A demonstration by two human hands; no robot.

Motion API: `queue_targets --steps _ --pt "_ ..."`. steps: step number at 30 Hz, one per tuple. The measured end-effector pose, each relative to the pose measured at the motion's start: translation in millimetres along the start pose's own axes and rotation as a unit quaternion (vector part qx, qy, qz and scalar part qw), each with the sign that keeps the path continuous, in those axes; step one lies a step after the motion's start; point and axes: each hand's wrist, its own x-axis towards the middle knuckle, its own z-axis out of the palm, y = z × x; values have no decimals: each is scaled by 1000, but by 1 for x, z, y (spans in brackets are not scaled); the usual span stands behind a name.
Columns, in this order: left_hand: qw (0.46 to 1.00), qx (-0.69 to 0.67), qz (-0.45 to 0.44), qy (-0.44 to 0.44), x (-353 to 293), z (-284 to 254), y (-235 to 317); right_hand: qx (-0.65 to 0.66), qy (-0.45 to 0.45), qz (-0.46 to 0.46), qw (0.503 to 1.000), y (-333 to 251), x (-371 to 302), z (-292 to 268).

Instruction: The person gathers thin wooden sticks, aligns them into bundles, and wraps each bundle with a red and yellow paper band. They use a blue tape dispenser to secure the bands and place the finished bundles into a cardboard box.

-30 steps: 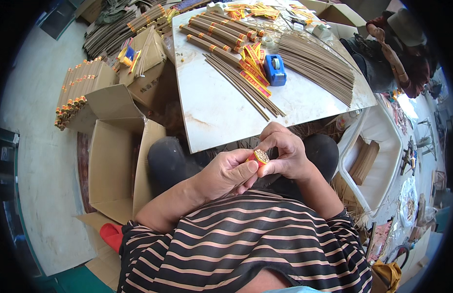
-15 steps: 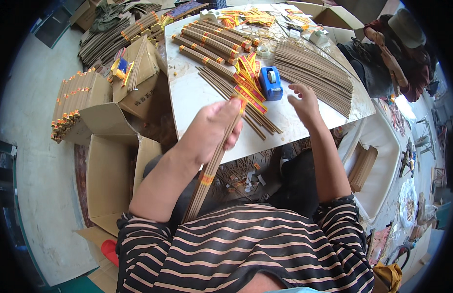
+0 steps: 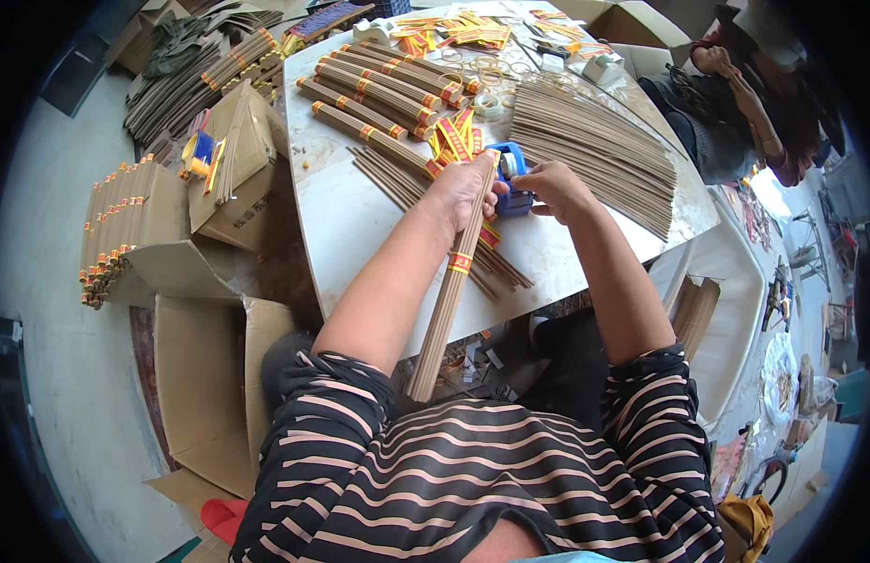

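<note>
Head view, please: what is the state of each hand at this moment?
Left hand: closed around a bundle of brown sticks.
Right hand: fingers bent at the blue tape dispenser; whether it grips anything cannot be told.

Table [image 3: 379, 263] before you, carton [image 3: 198, 394] to your left
On the table, stick bundles [image 3: 366, 87] lie left of your tape dispenser [image 3: 515, 203], a spread of sticks [image 3: 595, 155] right of it; a tub [image 3: 724, 324] sits to your right.

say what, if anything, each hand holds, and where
The left hand grips the stick bundle near its upper end. The right hand is at the tape dispenser; whether it holds anything cannot be told.
</note>
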Motion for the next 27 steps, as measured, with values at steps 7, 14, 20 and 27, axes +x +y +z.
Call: queue_targets --steps 7,14,20,27 --pt "1000 4 17 21 13 5 -12 172 -23 -24 984 10 -10 -2" --pt "998 8 42 42 14 10 -16 185 1 -31 982 31 -43 7" --pt "998 -3 40 45 15 10 -17 312 -1 37 949 38 -48 23" --pt "999 -3 26 39 14 11 -15 322 29 5 946 48 -36 29"
